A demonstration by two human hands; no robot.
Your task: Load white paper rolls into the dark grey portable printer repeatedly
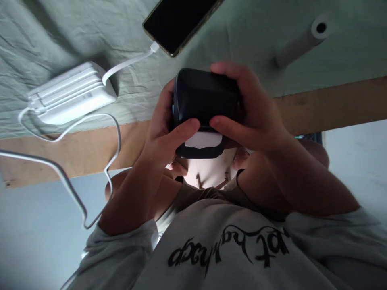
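Observation:
Between my two hands is a black, box-shaped object (207, 94) with rounded corners. A dark band loops around a pale patch on its near side; its exact kind is unclear. My left hand (161, 129) is closed around the left side, thumb resting on the near edge. On the right, my right hand (252, 106) grips the other side, with its thumb at the near edge and a finger over the far top corner. The undersides of the object and most of the left fingers are hidden. It is held above the edge of the table, over my lap.
A black-screened phone (181, 22) lies beyond my hands, joined by a white cable to a white block-shaped device (74, 94) at left. Another white cable (65, 181) hangs over the wooden table edge (326, 104). A white tube (299, 44) is at the right on green cloth (250, 28).

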